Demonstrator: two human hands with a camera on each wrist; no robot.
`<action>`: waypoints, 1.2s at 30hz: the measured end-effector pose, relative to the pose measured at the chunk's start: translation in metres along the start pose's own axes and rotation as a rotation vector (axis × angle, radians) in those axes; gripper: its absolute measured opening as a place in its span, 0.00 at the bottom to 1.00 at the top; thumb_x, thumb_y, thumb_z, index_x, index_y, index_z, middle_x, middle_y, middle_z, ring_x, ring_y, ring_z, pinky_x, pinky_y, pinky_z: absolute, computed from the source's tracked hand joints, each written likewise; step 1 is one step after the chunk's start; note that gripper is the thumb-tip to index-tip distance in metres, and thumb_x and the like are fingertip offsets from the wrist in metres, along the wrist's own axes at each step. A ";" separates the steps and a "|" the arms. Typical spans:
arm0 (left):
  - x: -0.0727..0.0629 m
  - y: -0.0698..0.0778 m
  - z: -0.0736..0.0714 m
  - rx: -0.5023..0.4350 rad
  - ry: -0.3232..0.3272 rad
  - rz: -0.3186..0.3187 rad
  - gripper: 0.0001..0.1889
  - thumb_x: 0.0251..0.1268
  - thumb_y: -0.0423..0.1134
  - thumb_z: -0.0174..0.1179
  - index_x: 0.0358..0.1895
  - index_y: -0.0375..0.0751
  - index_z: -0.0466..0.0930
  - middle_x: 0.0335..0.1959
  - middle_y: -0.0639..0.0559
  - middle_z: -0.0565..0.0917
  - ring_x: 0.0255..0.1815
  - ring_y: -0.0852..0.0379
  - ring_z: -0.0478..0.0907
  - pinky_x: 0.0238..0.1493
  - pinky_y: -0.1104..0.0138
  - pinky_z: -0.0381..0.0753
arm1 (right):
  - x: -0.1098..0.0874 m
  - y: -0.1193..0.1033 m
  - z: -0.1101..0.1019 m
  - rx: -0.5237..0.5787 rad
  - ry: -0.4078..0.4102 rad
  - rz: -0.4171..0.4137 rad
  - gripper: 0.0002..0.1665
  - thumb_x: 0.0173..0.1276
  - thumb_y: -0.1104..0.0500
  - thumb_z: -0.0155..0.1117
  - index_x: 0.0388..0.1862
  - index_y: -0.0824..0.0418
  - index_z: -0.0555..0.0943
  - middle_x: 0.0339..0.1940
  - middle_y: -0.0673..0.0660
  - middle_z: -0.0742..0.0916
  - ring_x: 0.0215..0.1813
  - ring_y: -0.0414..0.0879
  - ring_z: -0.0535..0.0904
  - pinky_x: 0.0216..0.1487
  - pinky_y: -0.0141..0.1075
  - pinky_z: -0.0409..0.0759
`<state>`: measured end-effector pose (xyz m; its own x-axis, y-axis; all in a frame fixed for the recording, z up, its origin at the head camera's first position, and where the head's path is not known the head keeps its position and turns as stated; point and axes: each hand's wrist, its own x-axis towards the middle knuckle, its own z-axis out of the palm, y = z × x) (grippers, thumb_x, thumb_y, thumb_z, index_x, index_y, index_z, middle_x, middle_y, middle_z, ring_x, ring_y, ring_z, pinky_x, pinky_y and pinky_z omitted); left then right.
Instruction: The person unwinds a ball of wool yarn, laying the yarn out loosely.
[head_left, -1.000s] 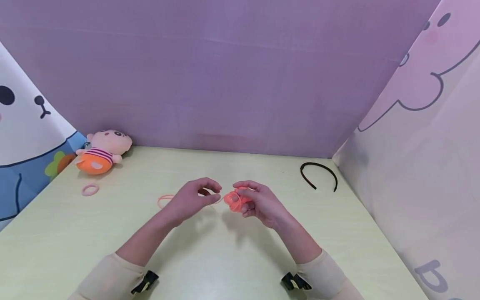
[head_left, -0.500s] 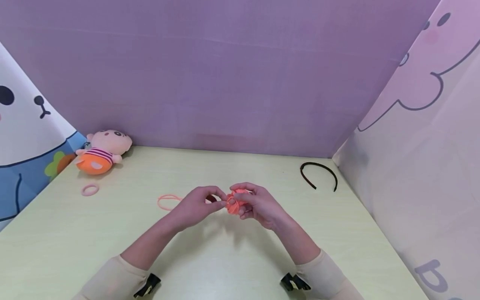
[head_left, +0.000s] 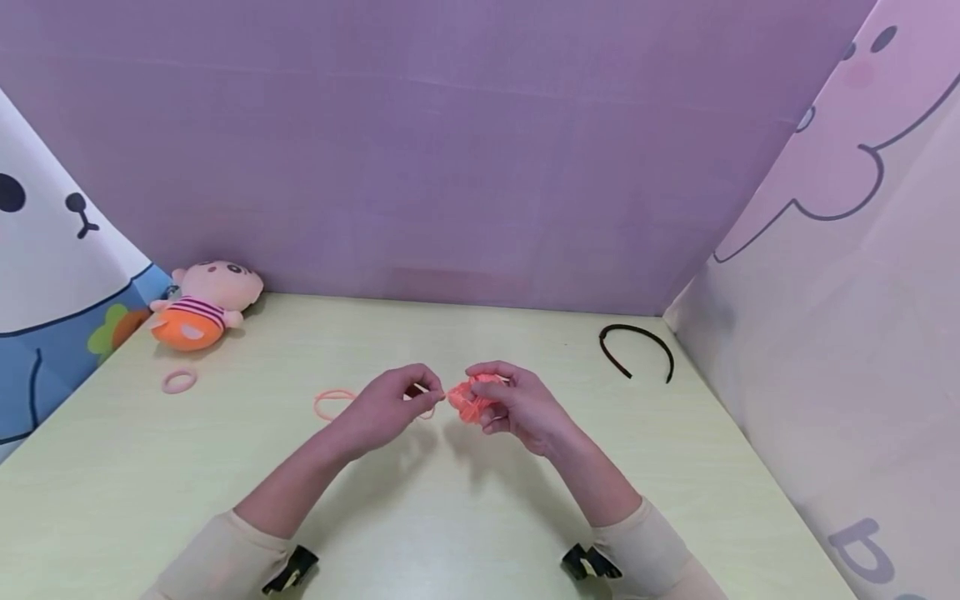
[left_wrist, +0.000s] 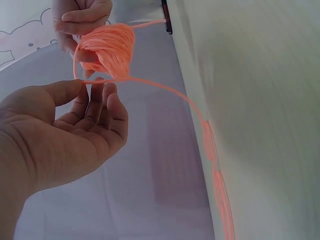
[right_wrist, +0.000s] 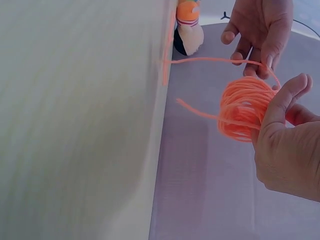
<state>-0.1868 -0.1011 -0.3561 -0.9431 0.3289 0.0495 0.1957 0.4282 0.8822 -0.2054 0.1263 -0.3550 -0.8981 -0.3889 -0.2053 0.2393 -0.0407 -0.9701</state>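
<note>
A small ball of coral-orange yarn is gripped in my right hand, fingers curled about it, above the table. To its left, my left hand pinches the yarn strand between thumb and forefinger. From that pinch the strand runs to loose yarn loops lying on the table, partly hidden behind the left hand in the head view. A short loose yarn end sticks out of the ball in the right wrist view.
On the pale table, a plush doll lies at the back left with a pink ring in front of it. A black headband rests at the back right. Purple fabric closes off the back.
My left hand went in to touch the yarn ball, then drew back to the left with the strand pinched. The right hand with the ball shifted only slightly.
</note>
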 end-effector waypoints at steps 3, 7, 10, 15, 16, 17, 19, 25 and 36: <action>0.001 -0.002 -0.004 0.005 0.012 0.007 0.03 0.74 0.39 0.61 0.43 0.44 0.81 0.40 0.45 0.82 0.43 0.42 0.78 0.35 0.60 0.76 | 0.000 -0.001 -0.001 0.000 0.014 -0.005 0.21 0.74 0.64 0.62 0.64 0.64 0.75 0.38 0.56 0.87 0.19 0.41 0.78 0.27 0.32 0.82; 0.001 -0.004 -0.010 0.013 0.034 0.000 0.03 0.74 0.38 0.60 0.43 0.43 0.80 0.41 0.44 0.82 0.43 0.41 0.77 0.35 0.60 0.76 | 0.000 -0.002 -0.002 0.011 0.021 -0.009 0.21 0.74 0.65 0.61 0.64 0.64 0.75 0.38 0.56 0.87 0.19 0.41 0.78 0.27 0.31 0.82; 0.002 -0.007 -0.014 0.014 0.052 -0.026 0.03 0.74 0.37 0.60 0.42 0.42 0.80 0.40 0.43 0.82 0.41 0.43 0.77 0.34 0.61 0.75 | 0.000 -0.003 -0.002 0.022 0.020 -0.011 0.21 0.74 0.65 0.61 0.64 0.64 0.75 0.38 0.56 0.87 0.19 0.40 0.78 0.26 0.31 0.82; 0.003 -0.010 -0.021 0.005 0.069 -0.075 0.05 0.75 0.38 0.59 0.44 0.41 0.79 0.42 0.41 0.82 0.42 0.43 0.78 0.34 0.62 0.74 | -0.001 -0.004 -0.003 0.026 0.012 -0.015 0.20 0.75 0.66 0.60 0.64 0.64 0.74 0.37 0.55 0.87 0.19 0.40 0.79 0.27 0.31 0.82; 0.003 -0.011 -0.023 0.004 0.073 -0.080 0.05 0.75 0.38 0.59 0.44 0.41 0.79 0.42 0.42 0.82 0.44 0.42 0.79 0.35 0.62 0.74 | -0.001 -0.004 -0.003 0.025 0.010 -0.017 0.20 0.75 0.65 0.60 0.64 0.64 0.75 0.37 0.55 0.87 0.19 0.40 0.79 0.27 0.31 0.81; 0.003 -0.011 -0.024 0.003 0.078 -0.080 0.05 0.75 0.38 0.58 0.44 0.40 0.79 0.43 0.42 0.82 0.45 0.42 0.79 0.35 0.62 0.75 | -0.001 -0.004 -0.003 0.023 0.009 -0.018 0.20 0.75 0.65 0.60 0.64 0.64 0.75 0.37 0.55 0.86 0.19 0.40 0.78 0.27 0.31 0.81; 0.003 -0.011 -0.027 -0.001 0.093 -0.082 0.05 0.75 0.38 0.58 0.45 0.39 0.78 0.43 0.44 0.82 0.47 0.42 0.79 0.37 0.61 0.75 | -0.002 -0.004 -0.004 0.019 0.008 -0.020 0.20 0.75 0.65 0.60 0.63 0.64 0.75 0.37 0.55 0.86 0.19 0.40 0.78 0.27 0.31 0.81; 0.003 -0.013 -0.034 -0.006 0.130 -0.084 0.05 0.76 0.36 0.57 0.45 0.38 0.78 0.39 0.45 0.82 0.43 0.47 0.78 0.38 0.61 0.77 | -0.002 -0.004 -0.004 0.019 0.000 -0.020 0.20 0.75 0.65 0.60 0.63 0.64 0.75 0.37 0.55 0.86 0.19 0.40 0.77 0.26 0.31 0.80; 0.006 -0.019 -0.046 -0.053 0.192 -0.110 0.07 0.77 0.37 0.55 0.45 0.36 0.78 0.44 0.43 0.82 0.43 0.50 0.78 0.43 0.54 0.81 | -0.003 -0.005 -0.003 0.020 -0.007 -0.012 0.19 0.75 0.65 0.60 0.63 0.64 0.75 0.36 0.54 0.86 0.18 0.39 0.76 0.24 0.30 0.80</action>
<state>-0.2088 -0.1460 -0.3512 -0.9928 0.1143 0.0351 0.0790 0.4066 0.9102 -0.2055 0.1307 -0.3497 -0.8984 -0.3947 -0.1928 0.2360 -0.0634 -0.9697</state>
